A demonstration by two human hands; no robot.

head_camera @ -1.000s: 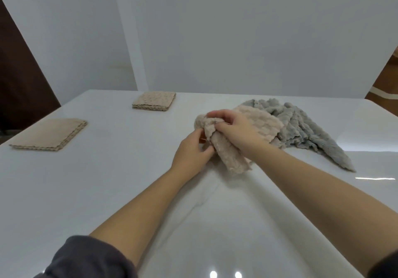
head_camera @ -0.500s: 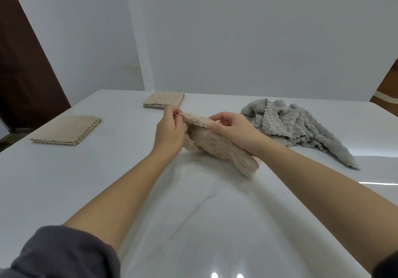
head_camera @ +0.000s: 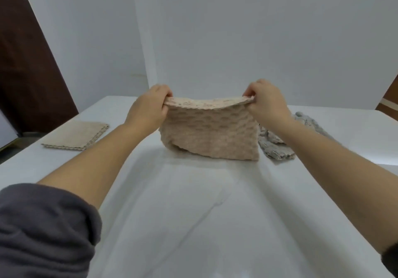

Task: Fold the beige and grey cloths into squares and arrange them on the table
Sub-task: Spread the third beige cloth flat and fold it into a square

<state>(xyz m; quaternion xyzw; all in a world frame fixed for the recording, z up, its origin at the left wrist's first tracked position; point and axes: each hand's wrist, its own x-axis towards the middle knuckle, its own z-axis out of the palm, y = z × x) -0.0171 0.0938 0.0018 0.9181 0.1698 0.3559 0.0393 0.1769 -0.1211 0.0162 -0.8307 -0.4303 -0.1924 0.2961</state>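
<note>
A beige textured cloth (head_camera: 210, 132) hangs spread out above the middle of the white table (head_camera: 193, 213), its lower edge near the tabletop. My left hand (head_camera: 148, 108) pinches its upper left corner and my right hand (head_camera: 266, 103) pinches its upper right corner, holding the top edge stretched between them. A crumpled grey cloth (head_camera: 277, 143) lies on the table behind my right forearm, partly hidden by the arm and the beige cloth. A folded beige square (head_camera: 76, 134) lies flat at the table's left side.
A white wall stands behind the table's far edge. A dark brown panel (head_camera: 28, 73) rises at the left, beyond the table's left edge. Bare white tabletop stretches between my forearms toward me.
Both hands rose and moved apart, opening the bunched beige cloth into a hanging sheet. The second folded beige square at the back is now hidden behind it.
</note>
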